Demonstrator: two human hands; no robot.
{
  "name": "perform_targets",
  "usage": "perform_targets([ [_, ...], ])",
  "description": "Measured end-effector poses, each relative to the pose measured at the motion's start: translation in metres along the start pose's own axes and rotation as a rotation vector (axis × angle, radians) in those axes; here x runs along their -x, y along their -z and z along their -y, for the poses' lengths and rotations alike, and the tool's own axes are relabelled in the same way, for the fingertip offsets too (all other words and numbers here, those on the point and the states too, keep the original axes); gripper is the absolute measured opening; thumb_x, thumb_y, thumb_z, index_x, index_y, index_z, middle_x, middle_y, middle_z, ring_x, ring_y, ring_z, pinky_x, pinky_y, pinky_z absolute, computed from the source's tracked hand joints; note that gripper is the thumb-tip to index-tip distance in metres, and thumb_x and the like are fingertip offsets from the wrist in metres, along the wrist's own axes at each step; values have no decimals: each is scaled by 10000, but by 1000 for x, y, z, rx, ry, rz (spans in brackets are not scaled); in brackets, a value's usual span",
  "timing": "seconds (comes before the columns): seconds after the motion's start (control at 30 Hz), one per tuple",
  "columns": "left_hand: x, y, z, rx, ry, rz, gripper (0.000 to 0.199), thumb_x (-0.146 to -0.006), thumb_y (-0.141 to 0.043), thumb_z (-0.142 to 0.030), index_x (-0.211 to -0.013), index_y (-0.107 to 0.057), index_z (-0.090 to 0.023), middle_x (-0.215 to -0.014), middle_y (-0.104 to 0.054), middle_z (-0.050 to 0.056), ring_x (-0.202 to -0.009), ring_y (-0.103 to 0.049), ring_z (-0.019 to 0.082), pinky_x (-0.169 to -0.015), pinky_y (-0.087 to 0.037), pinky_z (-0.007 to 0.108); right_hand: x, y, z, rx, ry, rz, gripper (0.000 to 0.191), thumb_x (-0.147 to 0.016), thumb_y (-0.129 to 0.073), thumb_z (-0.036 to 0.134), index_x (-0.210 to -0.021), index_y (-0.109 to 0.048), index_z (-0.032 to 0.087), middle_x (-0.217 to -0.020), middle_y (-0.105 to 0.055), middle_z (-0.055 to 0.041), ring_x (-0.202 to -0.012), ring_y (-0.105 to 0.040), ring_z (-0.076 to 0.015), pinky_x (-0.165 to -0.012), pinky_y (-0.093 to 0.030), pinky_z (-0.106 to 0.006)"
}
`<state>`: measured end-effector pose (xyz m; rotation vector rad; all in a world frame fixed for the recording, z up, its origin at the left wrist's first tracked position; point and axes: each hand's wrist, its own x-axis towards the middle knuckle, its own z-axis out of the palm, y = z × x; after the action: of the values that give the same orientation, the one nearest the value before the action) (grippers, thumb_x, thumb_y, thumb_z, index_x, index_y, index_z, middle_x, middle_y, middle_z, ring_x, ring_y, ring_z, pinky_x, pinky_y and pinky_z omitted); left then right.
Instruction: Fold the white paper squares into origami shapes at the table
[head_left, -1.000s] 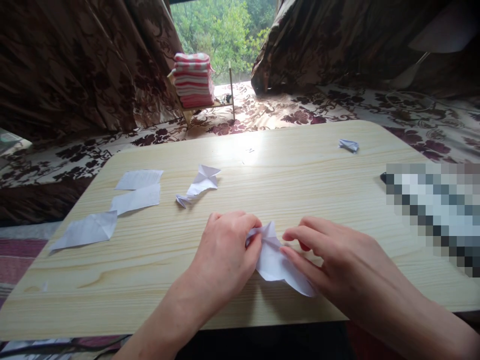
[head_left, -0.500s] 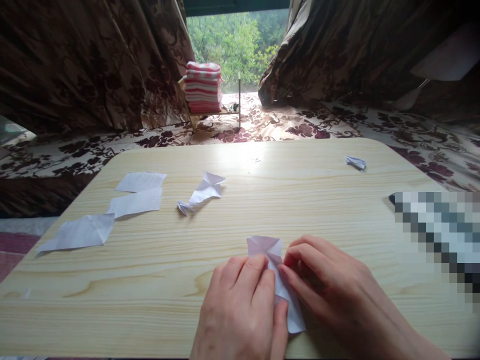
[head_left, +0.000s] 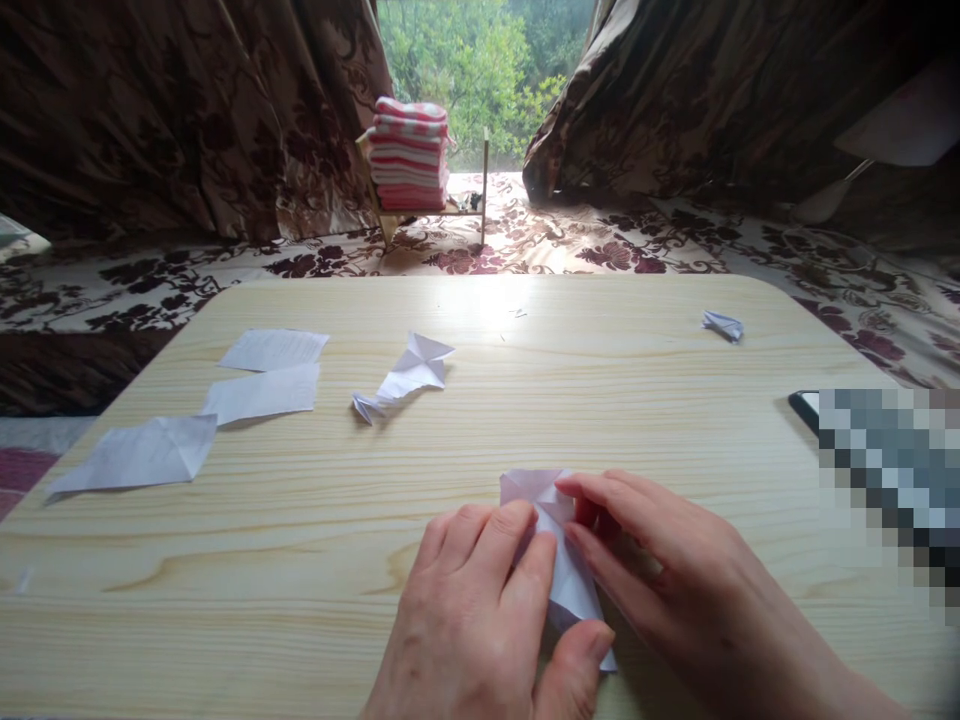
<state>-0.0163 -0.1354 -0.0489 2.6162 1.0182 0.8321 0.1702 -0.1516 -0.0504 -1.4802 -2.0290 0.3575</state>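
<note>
Head view, clock centred on the creased paper [head_left: 570, 575], 12 pointing away from the person. The creased paper lies on the wooden table [head_left: 300, 550], between the two hands, long axis running roughly 11 to 5.

Left hand [head_left: 480, 600]: curled over the paper's 9 o'clock side, thumb across its lower end. Hidden underneath; cannot tell whether it pinches or only presses. Right hand [head_left: 667, 570]: index fingertip by the 1 o'clock corner, thumb lower along that edge, gap between them. Firmness of contact cannot be told.

Risks, as judged:
1. Light hold at 1 o'clock: corner could slip, setting a crease off line.
2. Uneven left-hand pressure: paper could pivot or skid on the smooth top.
3. Hard pull between the hands: thin paper could tear, likeliest along a crease.
4. Lower end lifts at 5 o'clock: a stray wrinkle could get flattened in.

Loose sheets [head_left: 259, 393] at 9 to 10, half-folded piece [head_left: 416, 368] near 11, small folded piece [head_left: 722, 326] near 1: all well apart, so snagging seems unlikely.
</note>
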Motion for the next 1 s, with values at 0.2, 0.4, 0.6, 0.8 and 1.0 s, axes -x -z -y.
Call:
perform_targets([
  [0.2,0,-2,2,-38,-28,26,389,-899,-530,-390,-1122,-656,-97,-1108,-698,126,-928,-605,257,-799,-510,393,-2,0,3,-26,18,-28,132,-908,-508,138,-995,-590,196,-826,-678,-28,-699,-649,-130,-613,-537,-235],
  [0.4,0,-3,3,-30,-29,19,391,-903,-521,-398,-1111,-657,-96,-1081,-699,122,-918,-603,252,-800,-505,385,-3,-2,2,-79,9,-39,214,-883,-529,119,-1072,-578,206,-911,-700,-37,-766,-673,-128,-655,-557,-214],
  [0.6,-2,2,3,-42,36,59,383,-909,-510,-391,-1109,-651,-96,-1027,-678,127,-913,-585,250,-783,-498,386,-6,-5,3,-20,25,-26,198,-892,-489,113,-1035,-596,200,-887,-698,-44,-755,-669,-144,-656,-551,-249],
  [0.8,-4,1,3,-52,28,77,392,-905,-506,-437,-1082,-649,-118,-1001,-673,107,-885,-575,245,-762,-481,392,-7,2,3,21,25,-5,150,-900,-499,122,-987,-581,213,-837,-678,-21,-710,-648,-135,-620,-538,-249],
  [1.0,-2,0,3,-66,21,70,418,-902,-510,-456,-1116,-633,-119,-997,-674,104,-894,-578,244,-781,-470,386,-2,4,2,-18,25,23,159,-890,-526,118,-993,-589,222,-866,-676,-12,-739,-657,-121,-641,-547,-218],
])
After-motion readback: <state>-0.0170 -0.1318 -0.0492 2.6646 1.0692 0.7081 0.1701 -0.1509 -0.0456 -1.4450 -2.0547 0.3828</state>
